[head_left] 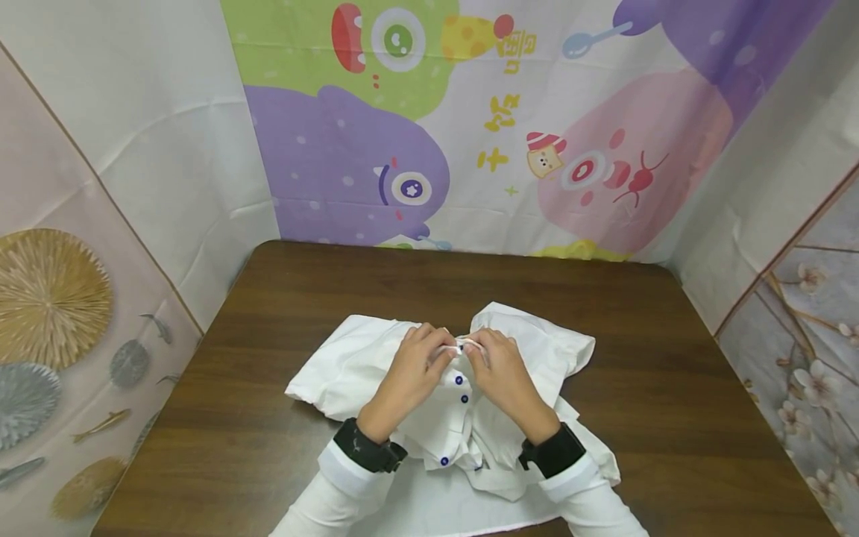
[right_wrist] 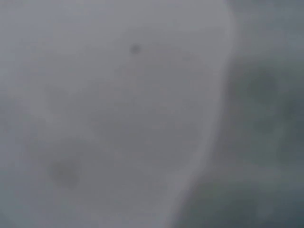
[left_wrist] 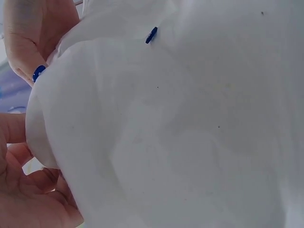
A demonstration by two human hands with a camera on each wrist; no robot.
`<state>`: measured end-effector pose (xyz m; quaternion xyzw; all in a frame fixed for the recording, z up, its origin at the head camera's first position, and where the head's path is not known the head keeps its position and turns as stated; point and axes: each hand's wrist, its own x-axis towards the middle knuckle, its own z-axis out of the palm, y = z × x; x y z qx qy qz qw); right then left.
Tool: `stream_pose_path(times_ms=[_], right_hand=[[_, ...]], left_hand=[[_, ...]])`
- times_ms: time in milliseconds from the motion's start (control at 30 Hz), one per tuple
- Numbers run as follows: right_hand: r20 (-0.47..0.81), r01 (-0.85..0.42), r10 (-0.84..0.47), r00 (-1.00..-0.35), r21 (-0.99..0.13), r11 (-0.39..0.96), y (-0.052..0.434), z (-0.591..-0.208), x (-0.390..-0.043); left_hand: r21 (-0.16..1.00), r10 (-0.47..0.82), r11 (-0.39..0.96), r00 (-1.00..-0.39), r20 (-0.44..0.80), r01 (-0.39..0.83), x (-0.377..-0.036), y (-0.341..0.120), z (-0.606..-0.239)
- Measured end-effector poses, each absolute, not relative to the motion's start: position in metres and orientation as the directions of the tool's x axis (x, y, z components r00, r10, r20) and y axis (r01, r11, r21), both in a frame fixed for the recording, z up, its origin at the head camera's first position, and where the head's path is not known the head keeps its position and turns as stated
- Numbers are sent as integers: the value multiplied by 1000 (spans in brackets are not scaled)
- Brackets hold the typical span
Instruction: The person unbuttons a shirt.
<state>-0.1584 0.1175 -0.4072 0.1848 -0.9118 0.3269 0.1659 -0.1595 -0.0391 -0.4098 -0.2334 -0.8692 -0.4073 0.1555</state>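
On the dark wooden surface (head_left: 268,313), near its front edge, lies a crumpled white shirt (head_left: 537,347) with a row of small blue buttons (head_left: 459,380) down its front. Both hands meet at the upper end of that row: the left hand (head_left: 412,369) and the right hand (head_left: 499,373) each pinch the cloth at the placket, fingertips almost touching, so each grip is clenched on the shirt. What exactly sits between the fingertips is too small to make out from the head view.

From the left wrist, white fabric fills nearly the whole picture; one blue button (left_wrist: 151,34) shows edge-on near the top, another (left_wrist: 38,72) peeks out at the fingers in the upper left corner, and the palm at lower left is cut off by the frame. The right wrist view is only a grey blur, with nothing to tell apart.

Black wrist bands and white sleeves cover the forearms, which run off the bottom edge. The shirt's lower hem is hidden under the arms.
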Motion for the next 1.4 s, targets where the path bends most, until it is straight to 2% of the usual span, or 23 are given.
stream_pose_path(times_ms=[233,433,733,1000,1133,1400], right_hand=[[380,-393,-196,-904,-560,729,117,-407,-160],[372,-386,-177,-911,-622,681,120,-409,-164],[362,-374,-169,-917,-628,683,122,-407,-161],[305,-336,-173,-936,-635,696,132,-415,-154],[306,-358,-206,-929,-614,703,137,-424,-149],[241,-354,-261,-935,-576,737,144,-439,-139]], left_hand=[[640,285,548,-839,463,539,-159,-40,-412],[633,283,545,-832,478,549,-158,-38,-414],[629,257,555,-831,494,545,-157,-38,-416],[663,230,583,-878,420,470,-151,-47,-422],[682,241,589,-900,364,434,-148,-53,-429],[697,266,583,-909,322,418,-142,-59,-442]])
